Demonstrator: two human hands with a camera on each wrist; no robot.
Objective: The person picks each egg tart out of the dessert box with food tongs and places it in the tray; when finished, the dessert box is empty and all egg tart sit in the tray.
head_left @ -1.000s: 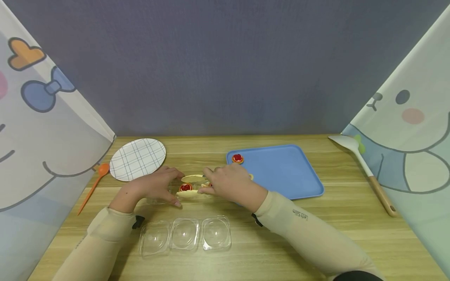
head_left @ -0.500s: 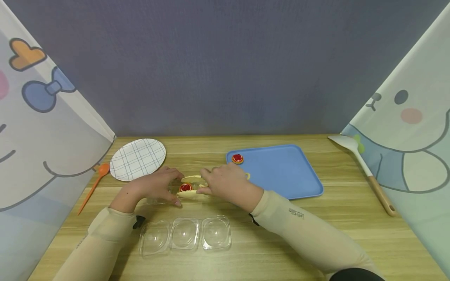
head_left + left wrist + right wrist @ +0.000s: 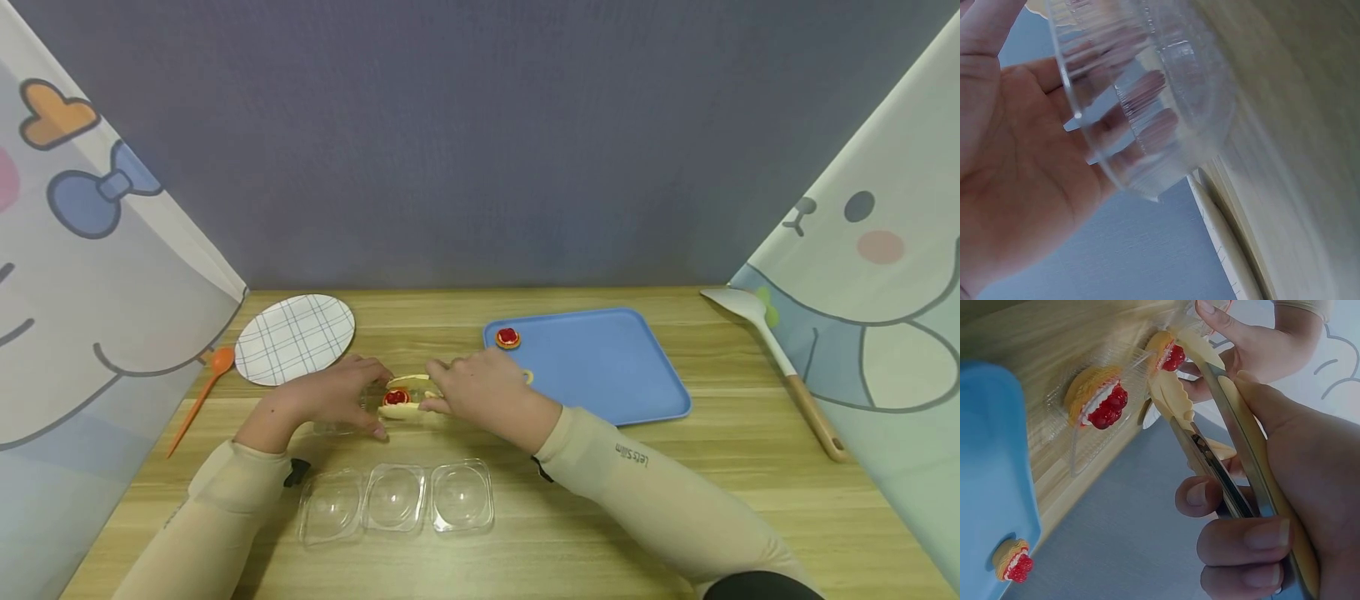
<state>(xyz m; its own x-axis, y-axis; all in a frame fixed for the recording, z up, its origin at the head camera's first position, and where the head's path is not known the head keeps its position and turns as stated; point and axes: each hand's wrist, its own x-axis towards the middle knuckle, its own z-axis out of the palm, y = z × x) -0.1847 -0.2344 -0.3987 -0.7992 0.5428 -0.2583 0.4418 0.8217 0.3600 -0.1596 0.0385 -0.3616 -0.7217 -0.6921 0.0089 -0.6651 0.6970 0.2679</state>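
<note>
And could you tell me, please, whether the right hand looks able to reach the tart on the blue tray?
Probably yes: nothing seems to stand between the right hand and that tart on the tray. The hand holds tongs, though, with another tart between their tips, so those may need freeing first.

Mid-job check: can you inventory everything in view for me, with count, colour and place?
Tray: one, blue, right of centre.
Plate: one, white with blue grid, back left.
Spoon: one, orange, left.
Long utensil: one, white with wooden handle, far right.
Clear pieces: three, colourless, front row.
Clear containers: count unclear, colourless, centre.
Tongs: one, cream and silver, centre.
Tarts: three, golden with red tops; on tray, between tong tips, in clear container.
Table: one, wood-grain, underneath.
Backdrop: one, grey-purple, behind.
Cartoon panels: two, pale, either side.
Sleeves: two, beige, on both arms.
Left hand: one, bare, at a clear container.
Right hand: one, bare, holding tongs.
</note>
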